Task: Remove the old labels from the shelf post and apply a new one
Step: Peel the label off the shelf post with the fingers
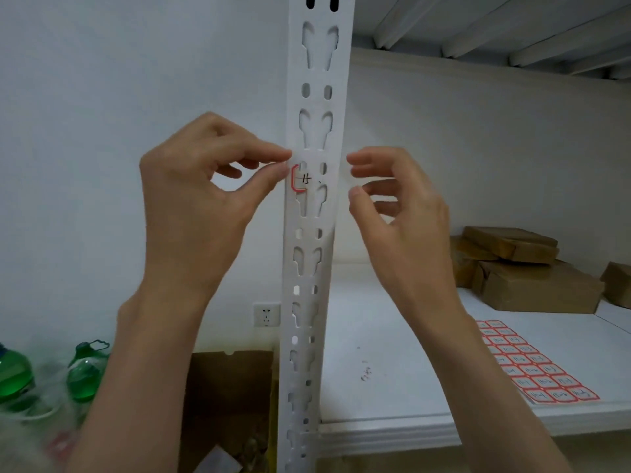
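A tall white perforated metal shelf post (pixel 312 233) runs up the centre of the view. On it, at mid-height, sits a small red-bordered paper label (pixel 300 179) with handwritten marks, only its left part visible. At nine o'clock of the label, the left hand (pixel 201 192) has thumb and forefinger pressed together at the label's edge, seemingly pinching it. At three o'clock, the right hand (pixel 392 206) hovers just beside the post, fingers loosely curled and empty. A sheet of red-bordered labels (pixel 532 367) lies on the white shelf board (pixel 375 336) at four o'clock. Risk: pulling fast may tear the label, leaving residue.
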The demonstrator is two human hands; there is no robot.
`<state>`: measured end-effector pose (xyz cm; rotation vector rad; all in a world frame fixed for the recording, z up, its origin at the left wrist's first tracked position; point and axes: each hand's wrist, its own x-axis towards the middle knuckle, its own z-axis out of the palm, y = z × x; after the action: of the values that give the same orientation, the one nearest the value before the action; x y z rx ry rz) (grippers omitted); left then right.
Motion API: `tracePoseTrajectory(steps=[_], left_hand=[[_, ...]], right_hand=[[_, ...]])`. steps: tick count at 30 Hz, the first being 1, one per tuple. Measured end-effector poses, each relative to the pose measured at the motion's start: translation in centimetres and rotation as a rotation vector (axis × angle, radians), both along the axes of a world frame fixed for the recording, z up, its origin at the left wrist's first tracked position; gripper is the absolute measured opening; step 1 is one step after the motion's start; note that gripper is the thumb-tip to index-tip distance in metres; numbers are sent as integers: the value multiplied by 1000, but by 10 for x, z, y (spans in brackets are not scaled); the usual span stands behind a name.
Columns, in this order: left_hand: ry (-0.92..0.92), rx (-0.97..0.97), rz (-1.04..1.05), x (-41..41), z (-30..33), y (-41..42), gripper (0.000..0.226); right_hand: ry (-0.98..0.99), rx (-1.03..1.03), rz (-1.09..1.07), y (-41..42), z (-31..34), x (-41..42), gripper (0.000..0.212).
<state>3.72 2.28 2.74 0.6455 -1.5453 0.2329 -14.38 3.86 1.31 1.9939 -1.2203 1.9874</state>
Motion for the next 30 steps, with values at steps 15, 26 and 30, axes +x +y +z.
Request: tracePoseTrajectory(steps=[15, 26, 30], left_hand=[[258, 195, -96, -31, -4, 5, 21], [383, 426, -288, -37, -6, -2, 7], [367, 559, -372, -52, -5, 2, 29]], right_hand=[[55, -117, 46, -7, -3, 24, 27], [37, -120, 63, -7, -4, 26, 31], [33, -113, 63, -6, -5, 28, 31]])
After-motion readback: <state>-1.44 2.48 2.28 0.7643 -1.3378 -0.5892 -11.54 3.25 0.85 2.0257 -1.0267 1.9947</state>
